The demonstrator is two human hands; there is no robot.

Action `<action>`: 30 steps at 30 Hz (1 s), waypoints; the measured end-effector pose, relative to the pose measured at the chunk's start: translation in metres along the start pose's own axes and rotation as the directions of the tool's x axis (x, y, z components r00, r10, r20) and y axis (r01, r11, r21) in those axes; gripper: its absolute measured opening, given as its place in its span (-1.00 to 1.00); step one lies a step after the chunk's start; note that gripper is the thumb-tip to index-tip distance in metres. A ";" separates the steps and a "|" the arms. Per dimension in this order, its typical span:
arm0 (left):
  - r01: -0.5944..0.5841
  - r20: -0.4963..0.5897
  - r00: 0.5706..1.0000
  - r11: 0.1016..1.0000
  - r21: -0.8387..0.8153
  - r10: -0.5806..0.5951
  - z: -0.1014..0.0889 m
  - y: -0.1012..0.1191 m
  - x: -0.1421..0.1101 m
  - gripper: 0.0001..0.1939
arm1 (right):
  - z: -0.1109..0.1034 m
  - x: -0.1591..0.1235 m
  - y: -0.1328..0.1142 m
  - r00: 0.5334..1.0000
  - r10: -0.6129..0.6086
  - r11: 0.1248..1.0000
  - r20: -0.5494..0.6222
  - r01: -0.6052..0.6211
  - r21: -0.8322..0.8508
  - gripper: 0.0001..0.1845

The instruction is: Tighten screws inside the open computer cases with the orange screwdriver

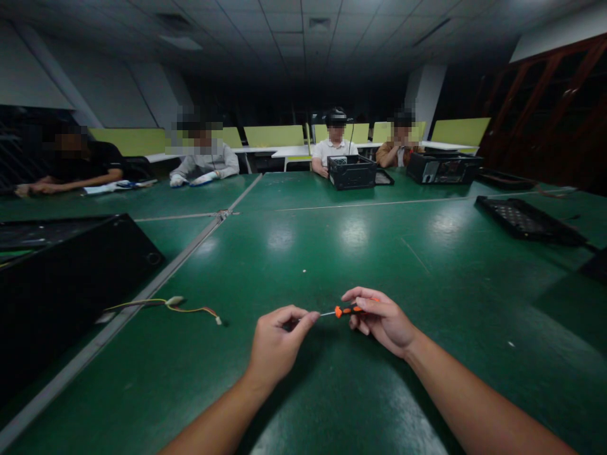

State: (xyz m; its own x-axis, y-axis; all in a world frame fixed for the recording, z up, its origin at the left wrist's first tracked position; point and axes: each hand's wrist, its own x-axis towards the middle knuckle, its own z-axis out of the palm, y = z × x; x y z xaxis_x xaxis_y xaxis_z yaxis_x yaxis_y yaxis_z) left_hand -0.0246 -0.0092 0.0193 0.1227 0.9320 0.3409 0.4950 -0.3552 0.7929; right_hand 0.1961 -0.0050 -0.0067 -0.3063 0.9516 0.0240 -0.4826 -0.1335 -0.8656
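A screwdriver with an orange and black handle is held level above the green table. My left hand pinches its metal shaft near the tip, and the tip itself is hidden behind the thumb and fingers. Around the handle, my right hand closes with thumb and fingers, covering the handle's far end. To the left of my left hand lies a thin cable with yellow and dark wires and a small white plug.
A large black computer case stands at the left. At the right lies a black perforated panel. Across the table, several people sit, two of them behind open computer cases. White gloves cover another person's hands.
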 end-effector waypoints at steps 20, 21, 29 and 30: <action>0.035 0.005 0.999 0.999 0.024 -0.035 -0.001 -0.001 0.001 -0.54 | 0.000 0.000 -0.001 1.000 -0.006 1.000 0.020 0.007 -0.018 -0.69; 0.034 0.007 0.999 0.999 0.026 -0.034 -0.001 -0.001 0.001 -0.54 | 0.001 0.000 -0.002 1.000 -0.005 1.000 0.017 0.005 -0.019 -0.69; 0.018 -0.010 1.000 1.000 0.006 -0.018 0.000 -0.001 0.000 -0.61 | -0.002 0.000 0.001 1.000 -0.002 1.000 0.017 0.002 -0.017 -0.69; 0.003 -0.006 1.000 1.000 0.007 -0.003 0.000 0.000 0.000 -0.65 | -0.002 0.001 0.001 1.000 -0.004 1.000 0.015 0.004 -0.014 -0.69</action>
State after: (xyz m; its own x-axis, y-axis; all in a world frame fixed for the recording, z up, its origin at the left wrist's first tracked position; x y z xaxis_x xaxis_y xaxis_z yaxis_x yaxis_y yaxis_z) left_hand -0.0246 -0.0089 0.0189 0.1161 0.9326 0.3416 0.5011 -0.3520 0.7906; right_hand 0.1971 -0.0040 -0.0086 -0.3172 0.9477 0.0347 -0.4719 -0.1259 -0.8726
